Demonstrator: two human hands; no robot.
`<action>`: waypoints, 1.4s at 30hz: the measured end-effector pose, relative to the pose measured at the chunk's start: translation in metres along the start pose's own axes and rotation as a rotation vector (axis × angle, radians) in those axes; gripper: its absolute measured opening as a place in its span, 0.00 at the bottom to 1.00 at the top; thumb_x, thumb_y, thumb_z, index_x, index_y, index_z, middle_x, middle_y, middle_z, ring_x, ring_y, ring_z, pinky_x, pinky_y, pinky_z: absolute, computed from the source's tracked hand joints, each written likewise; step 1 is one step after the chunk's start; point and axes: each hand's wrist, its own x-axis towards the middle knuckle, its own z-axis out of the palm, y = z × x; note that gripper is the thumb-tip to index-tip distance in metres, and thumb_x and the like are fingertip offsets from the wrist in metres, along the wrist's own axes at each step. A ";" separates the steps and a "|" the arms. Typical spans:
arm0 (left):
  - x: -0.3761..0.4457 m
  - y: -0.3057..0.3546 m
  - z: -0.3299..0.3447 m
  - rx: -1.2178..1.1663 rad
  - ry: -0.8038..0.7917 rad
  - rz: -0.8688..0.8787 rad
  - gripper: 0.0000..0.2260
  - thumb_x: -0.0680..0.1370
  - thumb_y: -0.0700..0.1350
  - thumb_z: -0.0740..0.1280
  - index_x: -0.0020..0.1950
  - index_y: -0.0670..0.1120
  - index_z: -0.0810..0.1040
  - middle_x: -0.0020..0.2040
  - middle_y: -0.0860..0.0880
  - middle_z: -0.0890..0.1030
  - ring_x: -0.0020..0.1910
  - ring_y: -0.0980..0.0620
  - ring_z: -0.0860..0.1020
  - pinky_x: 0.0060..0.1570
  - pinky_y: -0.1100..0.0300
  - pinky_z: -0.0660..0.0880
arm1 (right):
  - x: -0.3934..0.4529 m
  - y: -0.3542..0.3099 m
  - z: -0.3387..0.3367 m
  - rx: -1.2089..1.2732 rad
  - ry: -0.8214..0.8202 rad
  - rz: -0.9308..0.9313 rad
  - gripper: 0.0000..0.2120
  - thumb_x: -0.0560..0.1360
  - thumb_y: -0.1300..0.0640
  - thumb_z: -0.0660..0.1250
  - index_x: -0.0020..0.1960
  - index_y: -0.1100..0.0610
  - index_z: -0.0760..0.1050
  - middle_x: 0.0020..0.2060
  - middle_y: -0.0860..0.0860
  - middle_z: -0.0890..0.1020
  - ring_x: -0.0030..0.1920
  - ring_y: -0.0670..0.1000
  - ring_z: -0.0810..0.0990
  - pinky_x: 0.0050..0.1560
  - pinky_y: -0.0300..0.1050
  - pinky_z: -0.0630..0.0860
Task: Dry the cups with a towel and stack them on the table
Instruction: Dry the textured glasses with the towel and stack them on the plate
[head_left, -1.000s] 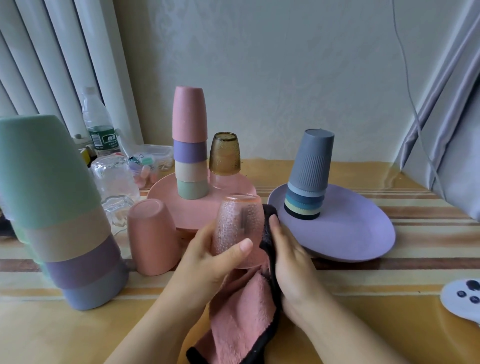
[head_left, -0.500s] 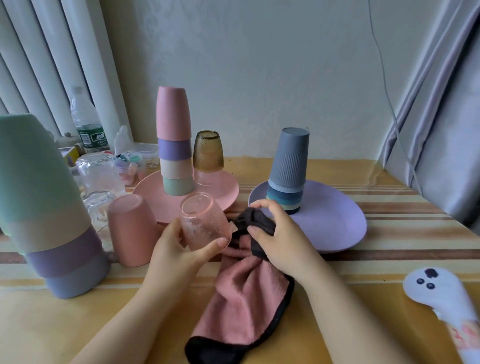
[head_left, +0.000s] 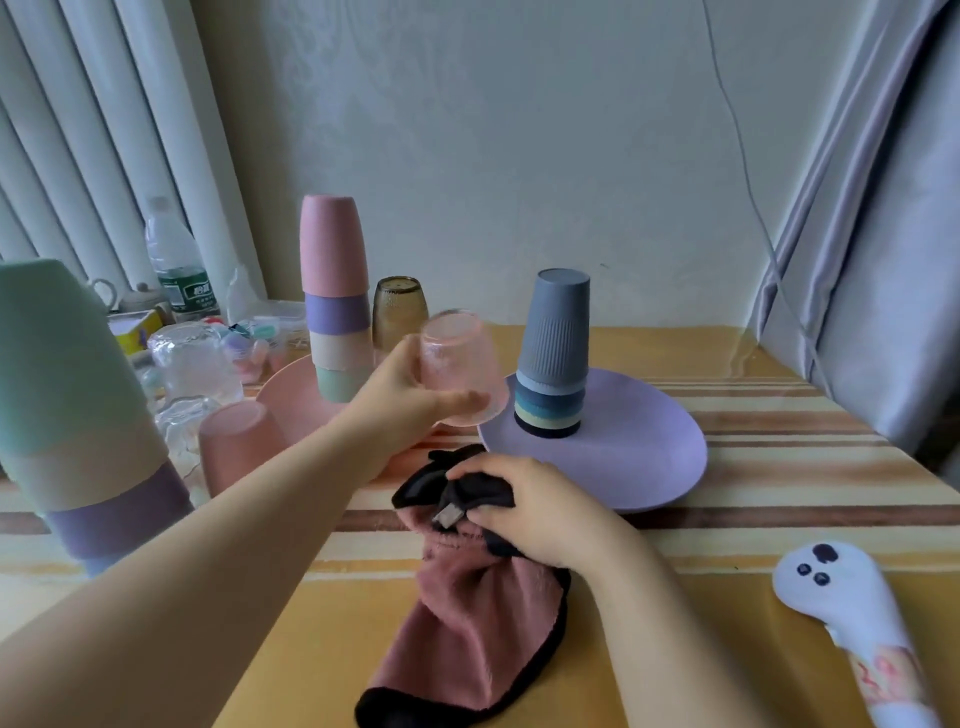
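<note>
Now the pink glass cup (head_left: 462, 371) is gripped upside down by the left hand (head_left: 400, 400), just above the pink plate (head_left: 291, 400). It should be lowered squarely over the amber glass (head_left: 400, 312) behind that plate, while the towel (head_left: 467, 587) is held bunched in the right hand (head_left: 535, 509).

Left hand (head_left: 402, 400): holds pink glass cup (head_left: 460, 366) upside down, raised between pink plate (head_left: 291, 402) and purple plate (head_left: 623, 457). Right hand (head_left: 524, 506): grip on dark edge of pink towel (head_left: 467, 618), which lies on bench (head_left: 779, 467). Grey cup stack (head_left: 553, 353): inverted on purple plate. Pastel cup stack (head_left: 335, 291): on pink plate.
</note>
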 end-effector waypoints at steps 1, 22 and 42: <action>0.009 0.001 0.011 0.015 -0.066 0.005 0.36 0.61 0.41 0.81 0.66 0.48 0.71 0.57 0.51 0.81 0.53 0.57 0.80 0.54 0.61 0.76 | 0.000 0.000 0.001 -0.015 -0.006 -0.009 0.18 0.76 0.59 0.65 0.62 0.42 0.73 0.58 0.42 0.79 0.58 0.43 0.77 0.60 0.38 0.72; 0.045 -0.021 0.065 0.700 -0.469 0.086 0.20 0.71 0.46 0.74 0.58 0.51 0.70 0.46 0.58 0.75 0.48 0.54 0.75 0.49 0.63 0.68 | 0.009 0.022 -0.002 0.099 -0.049 -0.020 0.19 0.74 0.55 0.69 0.61 0.37 0.73 0.63 0.40 0.75 0.63 0.41 0.73 0.67 0.42 0.69; 0.079 -0.041 -0.010 0.388 0.551 -0.089 0.34 0.69 0.53 0.76 0.67 0.40 0.64 0.66 0.43 0.68 0.66 0.43 0.66 0.62 0.53 0.65 | 0.005 0.014 -0.004 0.116 -0.029 0.007 0.17 0.75 0.55 0.67 0.56 0.34 0.73 0.51 0.29 0.78 0.53 0.28 0.74 0.52 0.23 0.68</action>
